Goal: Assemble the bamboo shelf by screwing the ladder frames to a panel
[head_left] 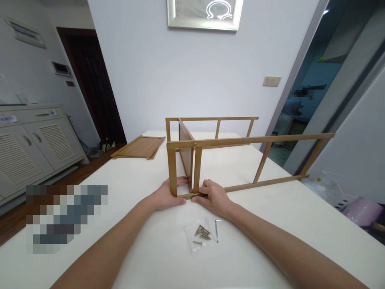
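Observation:
A wooden shelf frame (222, 141) lies on its side on the white table, two ladder-like sides joined by one shelf panel (185, 150). Around the near side's lower rail, at the left end, my left hand (167, 195) is closed, thumb in front and fingers reaching behind to the panel's lower edge. My right hand (215, 196) pinches the same rail just right of the upright by the panel. Close in front of the hands lie a clear plastic bag (195, 241) with several screws (203, 232) on it and a hex key (216, 231).
Flat wooden panels (141, 147) are stacked at the table's back left. The white table (258, 245) meets a wall behind the frame. A pink container (362, 214) stands beyond the right edge. A person (290, 108) is visible through the doorway at right.

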`<act>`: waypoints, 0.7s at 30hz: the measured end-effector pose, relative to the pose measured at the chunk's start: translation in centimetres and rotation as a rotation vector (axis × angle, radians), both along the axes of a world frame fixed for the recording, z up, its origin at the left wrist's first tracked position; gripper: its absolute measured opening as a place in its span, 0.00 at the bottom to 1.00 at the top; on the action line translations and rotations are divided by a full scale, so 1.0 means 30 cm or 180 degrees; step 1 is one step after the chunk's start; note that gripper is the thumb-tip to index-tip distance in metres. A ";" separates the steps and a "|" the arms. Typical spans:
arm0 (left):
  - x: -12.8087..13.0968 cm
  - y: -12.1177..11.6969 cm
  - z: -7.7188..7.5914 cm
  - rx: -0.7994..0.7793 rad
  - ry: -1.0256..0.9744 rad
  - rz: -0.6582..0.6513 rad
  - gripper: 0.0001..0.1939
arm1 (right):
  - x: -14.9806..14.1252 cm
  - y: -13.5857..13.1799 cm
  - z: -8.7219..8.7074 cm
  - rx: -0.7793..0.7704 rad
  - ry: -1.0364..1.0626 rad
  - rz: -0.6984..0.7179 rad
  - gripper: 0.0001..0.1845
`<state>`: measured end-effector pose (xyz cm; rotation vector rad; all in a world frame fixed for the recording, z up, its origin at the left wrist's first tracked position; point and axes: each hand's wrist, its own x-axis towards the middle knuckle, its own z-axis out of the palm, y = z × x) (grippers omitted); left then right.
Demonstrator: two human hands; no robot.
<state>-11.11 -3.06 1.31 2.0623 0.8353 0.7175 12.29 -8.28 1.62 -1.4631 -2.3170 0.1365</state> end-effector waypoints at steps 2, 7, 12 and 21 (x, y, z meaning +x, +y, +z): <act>0.000 -0.001 0.001 0.0037 0.0013 0.0008 0.32 | 0.001 0.001 0.001 -0.0022 0.0005 0.0013 0.16; 0.001 -0.006 0.008 0.0069 0.0012 0.0012 0.31 | -0.002 -0.002 0.002 -0.0091 -0.0064 -0.0062 0.16; 0.002 -0.006 0.011 0.0104 0.0055 -0.0041 0.30 | -0.005 -0.005 -0.001 -0.0021 -0.0122 -0.0069 0.17; 0.003 -0.013 0.021 0.0068 0.0051 -0.0047 0.31 | -0.008 -0.013 0.006 0.0044 -0.0165 -0.0073 0.17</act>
